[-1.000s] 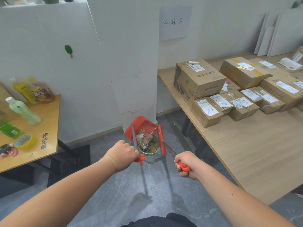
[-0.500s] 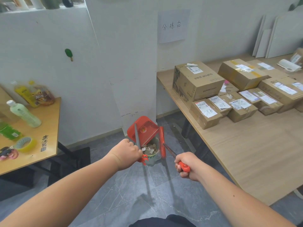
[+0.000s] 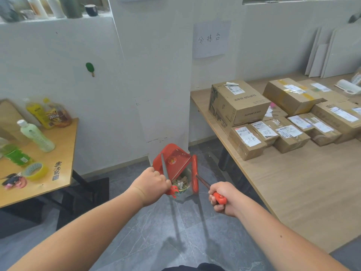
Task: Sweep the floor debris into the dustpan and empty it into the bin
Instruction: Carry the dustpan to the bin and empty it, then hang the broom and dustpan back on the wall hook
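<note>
Dustpan [image 3: 172, 163] over bin [image 3: 184, 185].

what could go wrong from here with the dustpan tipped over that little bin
1. The dustpan, tipped by the left hand, looks wider than the mouth of the bin, so debris may slide past the rim onto the floor.
2. The broom in the right hand hangs right beside the bin; a swing could knock it over.
3. The bin already looks fairly full, so scraps may spill out.

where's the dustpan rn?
Head view, centre: red dustpan tipped over the bin at the foot of the white pillar, handle in the left hand, broom just right of it.
</note>
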Available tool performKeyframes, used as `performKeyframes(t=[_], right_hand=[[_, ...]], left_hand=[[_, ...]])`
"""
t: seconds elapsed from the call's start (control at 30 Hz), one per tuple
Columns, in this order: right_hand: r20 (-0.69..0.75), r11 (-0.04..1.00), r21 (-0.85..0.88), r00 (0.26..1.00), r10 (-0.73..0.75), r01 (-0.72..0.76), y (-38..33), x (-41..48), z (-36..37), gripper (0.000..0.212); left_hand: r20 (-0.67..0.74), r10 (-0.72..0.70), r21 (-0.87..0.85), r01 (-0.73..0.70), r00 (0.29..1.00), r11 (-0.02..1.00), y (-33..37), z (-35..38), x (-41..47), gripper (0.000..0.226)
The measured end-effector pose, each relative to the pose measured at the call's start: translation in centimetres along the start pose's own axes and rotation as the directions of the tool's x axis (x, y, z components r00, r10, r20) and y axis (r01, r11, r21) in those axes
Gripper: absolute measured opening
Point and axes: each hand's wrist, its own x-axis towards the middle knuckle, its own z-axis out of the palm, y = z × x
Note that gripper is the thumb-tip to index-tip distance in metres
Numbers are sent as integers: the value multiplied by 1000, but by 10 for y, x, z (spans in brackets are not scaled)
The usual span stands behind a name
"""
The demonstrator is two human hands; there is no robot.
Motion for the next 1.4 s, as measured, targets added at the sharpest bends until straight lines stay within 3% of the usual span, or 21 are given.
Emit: performKeyframes(t=[0.4, 0.7, 0.8, 0.83, 0.93, 1.17, 1.3, 1.4], right_hand=[[47, 999, 1, 998, -34, 34, -13, -12, -1, 13], [169, 996, 52, 982, -79, 72, -69, -41, 12, 14], [234, 995, 74, 969, -76, 60, -90, -49, 16, 13], [246, 996, 69, 966, -74, 59, -97, -51, 18, 12], [238, 997, 9, 968, -73, 73, -116, -57, 26, 8], [312, 976, -212, 950, 19, 50, -151, -76, 42, 12], [302, 889, -431, 953, -20, 156, -168, -93, 50, 34], [337, 848, -479, 939, -62, 228, -183, -104, 57, 52]], left_hand=[[-110, -45, 38, 50, 993, 998, -39, -33, 1, 34], [-127, -213, 79, 224, 969, 971, -56, -59, 7, 35], [-131, -261, 23, 266, 956, 964, -62, -81, 9, 16], [-109, -298, -11, 299, 948, 954, -64, -89, 10, 19], [-84, -381, -31, 380, 921, 925, -70, -110, 16, 38], [-116, -431, -24, 431, 895, 902, -79, -145, 29, 31], [-170, -463, -35, 464, 870, 885, -88, -161, 30, 27], [-171, -511, -71, 507, 842, 859, -97, -169, 27, 29]])
